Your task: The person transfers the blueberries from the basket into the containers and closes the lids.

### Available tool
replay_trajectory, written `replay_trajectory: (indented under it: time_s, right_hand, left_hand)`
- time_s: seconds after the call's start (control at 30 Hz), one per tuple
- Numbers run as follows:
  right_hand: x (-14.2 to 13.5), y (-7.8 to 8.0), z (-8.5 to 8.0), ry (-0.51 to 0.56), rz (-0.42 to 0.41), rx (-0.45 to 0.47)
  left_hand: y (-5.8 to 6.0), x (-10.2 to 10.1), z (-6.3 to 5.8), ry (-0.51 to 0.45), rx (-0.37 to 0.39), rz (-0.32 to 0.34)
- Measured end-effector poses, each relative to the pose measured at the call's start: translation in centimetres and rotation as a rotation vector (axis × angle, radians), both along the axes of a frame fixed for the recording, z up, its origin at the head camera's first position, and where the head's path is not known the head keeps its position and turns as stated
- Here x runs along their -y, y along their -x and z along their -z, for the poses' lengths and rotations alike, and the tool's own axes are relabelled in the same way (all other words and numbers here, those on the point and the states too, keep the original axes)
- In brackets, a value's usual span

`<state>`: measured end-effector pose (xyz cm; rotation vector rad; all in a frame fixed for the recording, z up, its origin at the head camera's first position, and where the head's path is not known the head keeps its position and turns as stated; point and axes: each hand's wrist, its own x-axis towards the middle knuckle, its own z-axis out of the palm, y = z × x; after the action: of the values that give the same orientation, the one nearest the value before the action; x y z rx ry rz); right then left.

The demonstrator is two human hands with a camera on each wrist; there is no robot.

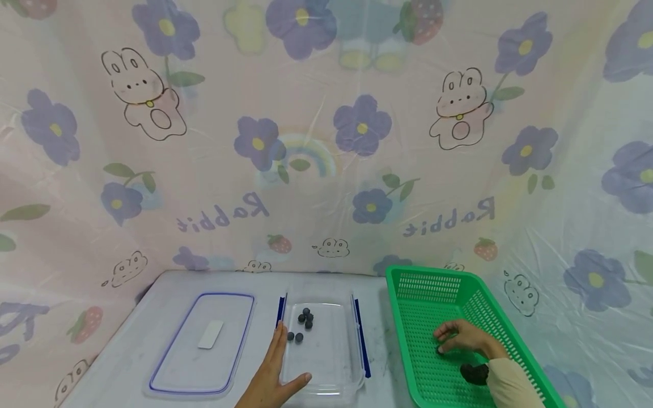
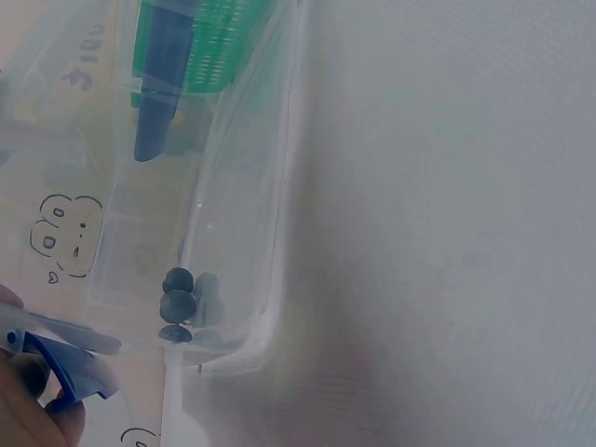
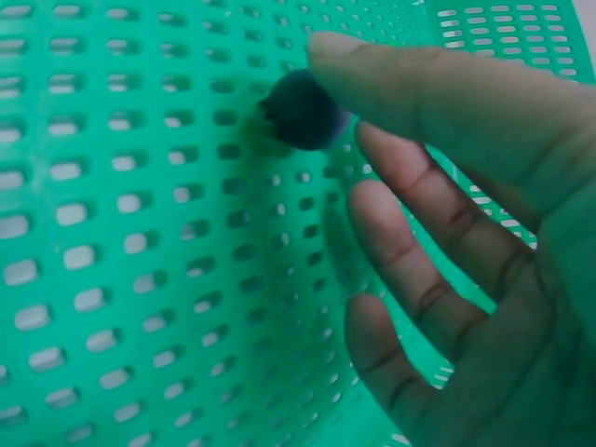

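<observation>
A clear plastic container [image 1: 326, 362] with blue side latches stands in the middle of the table and holds several blueberries [image 1: 308, 324] toward its left side. My left hand [image 1: 275, 368] lies along its left wall, fingers straight and thumb spread; the left wrist view shows fingertips beside a blue latch [image 2: 74, 368]. Inside the green basket [image 1: 400, 340], my right hand [image 1: 466, 338] reaches down over one blueberry [image 3: 305, 110]. My thumb tip overlaps this berry in the right wrist view, while the other visible fingers stand apart from it. My index finger is mostly hidden there.
To the left lies a clear lid [image 1: 178, 362] with a blue seal and a white label [image 1: 211, 334]. The basket's perforated walls rise around my right hand. A printed curtain [image 1: 306, 198] hangs behind the table and at both sides.
</observation>
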<state>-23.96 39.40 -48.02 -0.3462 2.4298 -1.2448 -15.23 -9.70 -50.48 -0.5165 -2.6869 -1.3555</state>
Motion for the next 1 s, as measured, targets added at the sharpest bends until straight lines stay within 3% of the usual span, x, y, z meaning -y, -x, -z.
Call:
replay_trajectory:
  time_s: [0.27,0.6,1.0]
  right_hand:
    - [-0.07,0.06,0.23,-0.011,-0.029,-0.011]
    - [-0.26,-0.19,0.65,0.059,-0.048,0.032]
    - [0.3,-0.2,-0.2,0.033,0.069,0.0]
  left_hand:
    - [0.17,0.01,0.08,-0.004,-0.008,0.007]
    - [0.33,0.02,0.2,0.004,0.0,0.015]
    - [0.26,-0.03,0.04,-0.01,0.022,0.008]
